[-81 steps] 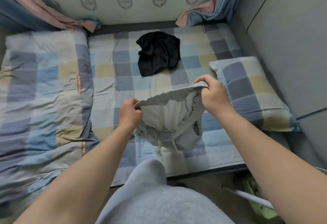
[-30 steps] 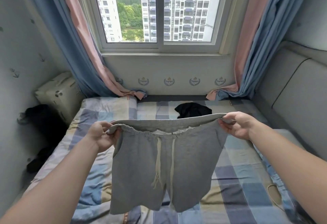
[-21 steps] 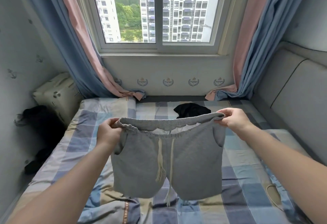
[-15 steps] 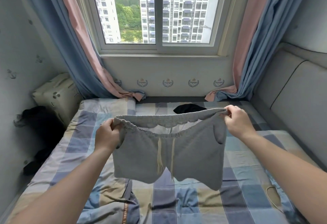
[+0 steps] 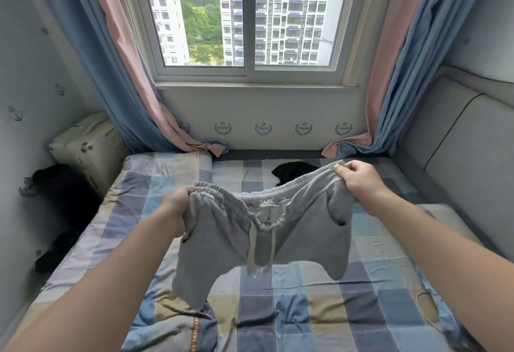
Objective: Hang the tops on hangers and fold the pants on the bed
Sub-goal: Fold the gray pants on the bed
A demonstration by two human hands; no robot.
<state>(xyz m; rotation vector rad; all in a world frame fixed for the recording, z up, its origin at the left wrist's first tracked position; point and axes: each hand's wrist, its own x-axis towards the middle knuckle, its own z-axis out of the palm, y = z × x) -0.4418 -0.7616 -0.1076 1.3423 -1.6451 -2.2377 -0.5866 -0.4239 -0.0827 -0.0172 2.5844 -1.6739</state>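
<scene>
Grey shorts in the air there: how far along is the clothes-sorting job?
Early, it seems. Done: nothing that shows; no folded pants or hung tops are in view. In hand: the grey shorts, unfolded, hang above the bed, with the left hand and right hand gripping the waistband at its ends. Left: folding them, then dealing with the crumpled black garment near the window. No hangers show.

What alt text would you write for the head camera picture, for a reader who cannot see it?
A person's left hand and right hand grip the waistband of grey drawstring shorts, holding them spread over a checked bed. A crumpled black garment lies on the bed behind, under a window with blue and pink curtains.
</scene>
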